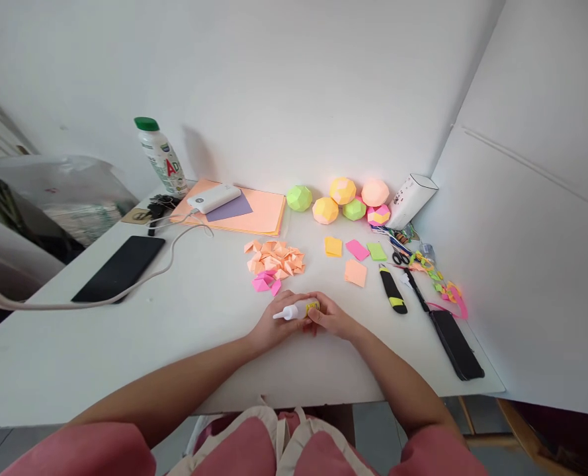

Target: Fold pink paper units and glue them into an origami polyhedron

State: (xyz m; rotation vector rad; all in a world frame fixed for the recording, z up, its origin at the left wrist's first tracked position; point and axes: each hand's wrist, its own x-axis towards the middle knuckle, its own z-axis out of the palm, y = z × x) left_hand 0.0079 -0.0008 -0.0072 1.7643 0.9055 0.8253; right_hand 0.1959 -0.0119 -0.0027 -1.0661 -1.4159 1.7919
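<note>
Pointing leftward, a white bottle (297,310) is gripped by the right hand (332,318) above the table (194,311); the left hand (270,322) is placed beneath, its grip unclear. Folded papers (276,256) are heaped beyond; paper balls (343,191) are grouped by the wall (294,86).

The white table (214,357) carries a pile of peach folded pieces (276,256). Just in front of that pile lie a few pink folded pieces (262,282); behind it, large peach sheets (261,213); well to its left, a dark flat device (120,268). To its right lie small paper squares (356,272) in four colours, then a black-and-yellow cutter (393,289) and, farthest from it, a black oblong case (455,344). Faceted paper balls (343,191) sit behind it, toward the right.
</note>
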